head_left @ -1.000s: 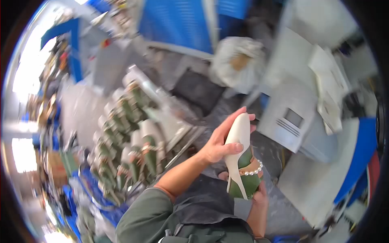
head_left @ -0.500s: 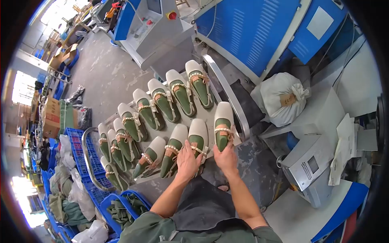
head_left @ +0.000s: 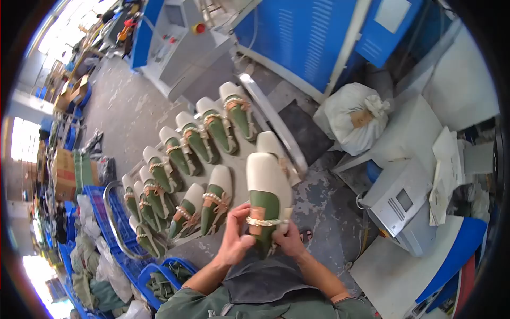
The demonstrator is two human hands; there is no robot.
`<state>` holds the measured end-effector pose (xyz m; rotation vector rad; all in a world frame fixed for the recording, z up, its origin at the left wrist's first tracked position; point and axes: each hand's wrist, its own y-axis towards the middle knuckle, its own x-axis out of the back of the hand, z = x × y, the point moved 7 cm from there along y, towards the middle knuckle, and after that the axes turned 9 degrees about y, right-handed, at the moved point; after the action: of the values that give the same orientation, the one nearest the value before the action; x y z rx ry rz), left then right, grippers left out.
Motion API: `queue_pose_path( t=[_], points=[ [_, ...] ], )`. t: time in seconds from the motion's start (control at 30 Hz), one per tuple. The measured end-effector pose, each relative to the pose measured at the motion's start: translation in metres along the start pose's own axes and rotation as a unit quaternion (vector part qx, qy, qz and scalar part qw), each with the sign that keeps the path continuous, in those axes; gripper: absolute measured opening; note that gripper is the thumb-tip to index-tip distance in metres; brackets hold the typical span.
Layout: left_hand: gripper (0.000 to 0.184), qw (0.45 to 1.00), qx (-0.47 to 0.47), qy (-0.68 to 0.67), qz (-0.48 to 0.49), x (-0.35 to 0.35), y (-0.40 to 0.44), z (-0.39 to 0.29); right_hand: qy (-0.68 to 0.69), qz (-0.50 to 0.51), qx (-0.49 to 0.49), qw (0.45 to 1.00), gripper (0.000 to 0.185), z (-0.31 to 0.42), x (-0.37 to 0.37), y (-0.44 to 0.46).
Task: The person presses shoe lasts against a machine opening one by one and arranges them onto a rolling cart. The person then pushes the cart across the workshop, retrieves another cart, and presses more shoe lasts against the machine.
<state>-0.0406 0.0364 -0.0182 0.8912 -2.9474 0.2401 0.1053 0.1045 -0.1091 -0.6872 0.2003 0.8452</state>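
A cream shoe (head_left: 265, 173) with a green insole and a beaded strap is held up close to my body, toe pointing away. My left hand (head_left: 235, 238) grips its left side near the strap. On the other side, my right hand (head_left: 290, 240) pinches the shoe by its heel strap. Partly hidden behind it, another cream shoe (head_left: 266, 142) lies on the cart's right end. Just left of my hands is a matching shoe (head_left: 217, 199), and several more stand in rows on the metal cart (head_left: 240, 173).
A curved metal rail (head_left: 273, 125) borders the cart's right end. A white sack (head_left: 353, 118) sits beyond it, near a blue cabinet (head_left: 289, 40). To the right stands a grey metal box (head_left: 396, 204). Blue crates (head_left: 103, 212) and a blue bin (head_left: 143, 274) are at left.
My hands have lifted one shoe off the cart and brought it up nearer to me. My right hand has let go of the rightmost shoe and moved to the lifted one.
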Motion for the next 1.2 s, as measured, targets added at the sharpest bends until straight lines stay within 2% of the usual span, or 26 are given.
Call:
queue_pose_path(
  t=[0.03, 0.07, 0.1, 0.13, 0.17, 0.2, 0.23, 0.3, 0.33, 0.4, 0.43, 0.5, 0.53, 0.57, 0.6, 0.63, 0.67, 0.7, 0.73, 0.83, 0.87, 0.97, 1.07, 1.2],
  points=[
    [0.076, 0.997, -0.072, -0.030, 0.024, -0.010, 0.020, -0.015, 0.074, 0.029, 0.015, 0.997, 0.049, 0.005, 0.013, -0.004],
    [0.091, 0.994, -0.037, -0.101, 0.009, -0.021, 0.048, -0.022, 0.146, 0.060, 0.032, 0.987, 0.046, 0.013, 0.032, -0.009],
    [0.097, 0.986, -0.090, -0.137, 0.010, -0.051, 0.079, -0.054, 0.223, 0.075, 0.057, 0.970, 0.043, 0.018, 0.048, -0.017],
    [0.099, 0.971, -0.116, -0.198, 0.072, -0.091, 0.106, -0.056, 0.200, 0.045, 0.087, 0.975, 0.056, 0.018, 0.070, -0.022],
    [0.089, 0.967, -0.074, -0.183, 0.160, -0.134, 0.125, -0.060, 0.215, 0.019, 0.090, 0.972, 0.059, 0.018, 0.091, -0.031],
    [0.071, 0.915, -0.002, -0.309, 0.261, -0.178, 0.140, -0.043, 0.233, -0.012, 0.096, 0.968, 0.062, 0.017, 0.113, -0.042],
    [0.054, 0.911, 0.054, -0.284, 0.294, -0.218, 0.151, -0.032, 0.250, -0.043, 0.102, 0.962, 0.065, 0.013, 0.136, -0.054],
    [0.044, 0.908, 0.126, -0.275, 0.292, -0.293, 0.155, -0.007, 0.207, -0.174, 0.224, 0.936, 0.089, -0.003, 0.185, -0.082],
    [0.042, 0.907, 0.142, -0.260, 0.301, -0.327, 0.152, 0.003, 0.157, -0.213, 0.302, 0.916, 0.094, 0.013, 0.196, -0.108],
    [0.038, 0.910, 0.169, -0.226, 0.302, -0.384, 0.146, 0.028, 0.088, -0.282, 0.330, 0.897, 0.090, 0.021, 0.217, -0.140],
    [0.036, 0.923, 0.155, -0.146, 0.321, -0.413, 0.144, 0.044, 0.054, -0.318, 0.339, 0.884, 0.090, 0.024, 0.227, -0.156],
    [0.038, 0.918, 0.157, -0.069, 0.357, -0.467, 0.129, 0.065, 0.051, -0.436, 0.315, 0.842, 0.084, 0.009, 0.253, -0.170],
    [0.039, 0.936, 0.048, -0.012, 0.348, -0.481, 0.124, 0.056, 0.156, -0.446, 0.303, 0.828, 0.072, 0.001, 0.264, -0.172],
    [0.040, 0.939, -0.061, 0.045, 0.334, -0.494, 0.115, 0.048, 0.096, -0.476, 0.322, 0.813, 0.071, -0.005, 0.278, -0.175],
    [0.043, 0.938, -0.199, 0.034, 0.281, -0.501, 0.102, 0.036, 0.037, -0.501, 0.339, 0.795, 0.070, -0.004, 0.293, -0.175],
    [0.044, 0.895, -0.288, 0.058, 0.335, -0.510, 0.094, 0.035, -0.022, -0.525, 0.354, 0.773, 0.069, -0.003, 0.303, -0.175],
    [0.045, 0.841, -0.372, 0.081, 0.385, -0.515, 0.086, 0.034, 0.081, -0.516, 0.327, 0.788, 0.068, -0.017, 0.312, -0.172],
    [0.046, 0.776, -0.450, 0.100, 0.431, -0.522, 0.074, 0.034, 0.062, -0.525, 0.323, 0.785, 0.068, -0.020, 0.320, -0.170],
    [0.042, 0.747, -0.451, 0.114, 0.475, -0.531, 0.069, 0.039, 0.042, -0.534, 0.319, 0.782, 0.069, -0.023, 0.327, -0.169],
    [0.040, 0.732, -0.430, 0.115, 0.516, -0.547, 0.071, 0.054, -0.014, -0.556, 0.285, 0.781, 0.071, -0.043, 0.334, -0.167],
    [0.037, 0.754, -0.427, 0.117, 0.485, -0.548, 0.070, 0.054, -0.033, -0.562, 0.269, 0.781, 0.071, -0.050, 0.334, -0.166],
    [0.034, 0.764, -0.402, 0.119, 0.491, -0.553, 0.079, 0.062, -0.027, -0.558, 0.233, 0.796, 0.073, -0.033, 0.333, -0.168],
    [0.032, 0.769, -0.402, 0.107, 0.485, -0.561, 0.085, 0.070, -0.107, -0.535, 0.240, 0.803, 0.071, -0.009, 0.338, -0.167],
    [0.031, 0.768, -0.396, 0.094, 0.494, -0.563, 0.089, 0.071, -0.056, -0.575, 0.220, 0.786, 0.073, -0.011, 0.335, -0.165]
  ],
)
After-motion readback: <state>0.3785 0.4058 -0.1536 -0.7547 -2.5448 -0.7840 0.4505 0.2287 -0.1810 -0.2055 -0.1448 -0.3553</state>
